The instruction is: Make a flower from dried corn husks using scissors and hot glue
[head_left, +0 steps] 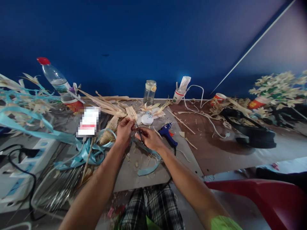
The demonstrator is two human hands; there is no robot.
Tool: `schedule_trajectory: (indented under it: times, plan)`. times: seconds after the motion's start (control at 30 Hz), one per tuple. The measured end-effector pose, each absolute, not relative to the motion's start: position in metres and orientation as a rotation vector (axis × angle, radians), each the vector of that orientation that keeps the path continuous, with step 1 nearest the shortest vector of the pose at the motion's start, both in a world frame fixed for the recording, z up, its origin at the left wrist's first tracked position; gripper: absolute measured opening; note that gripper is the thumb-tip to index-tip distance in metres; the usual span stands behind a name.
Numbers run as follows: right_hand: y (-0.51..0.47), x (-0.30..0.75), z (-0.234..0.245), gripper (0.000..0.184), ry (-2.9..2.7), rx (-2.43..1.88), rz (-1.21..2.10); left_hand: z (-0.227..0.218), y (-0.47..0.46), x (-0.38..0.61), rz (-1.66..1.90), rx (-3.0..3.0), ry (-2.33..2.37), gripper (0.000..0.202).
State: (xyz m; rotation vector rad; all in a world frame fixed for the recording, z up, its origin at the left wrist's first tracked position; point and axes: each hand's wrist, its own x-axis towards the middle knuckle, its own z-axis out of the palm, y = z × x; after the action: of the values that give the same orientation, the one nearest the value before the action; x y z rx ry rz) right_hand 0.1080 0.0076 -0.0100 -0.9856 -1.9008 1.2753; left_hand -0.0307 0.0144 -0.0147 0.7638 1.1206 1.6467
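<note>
Blue wall point(120, 38) bounds tabletop point(213, 156); left hand point(124, 130) pinches husk point(130, 112), right hand point(151, 139) seemingly scissors point(140, 131).

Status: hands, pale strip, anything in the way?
Left hand pinching pale strip. Right hand holding scissors beside it. Glue gun lies close by right hand.

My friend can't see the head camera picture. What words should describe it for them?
A person's left hand holds a pale strip, with what look like scissors in the right hand, over a cluttered table. A blue glue gun lies to the right, with blue ribbon bunched at left.
</note>
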Motion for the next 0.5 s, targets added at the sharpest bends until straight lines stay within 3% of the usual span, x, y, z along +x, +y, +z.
schedule_trajectory:
  times: [0.5]
  plan:
    - [0.0071, 0.1086, -0.011, 0.037, -1.945, -1.016, 1.272, -0.0116, 0.0149, -0.0276, 1.646, 0.739, 1.104, 0.023]
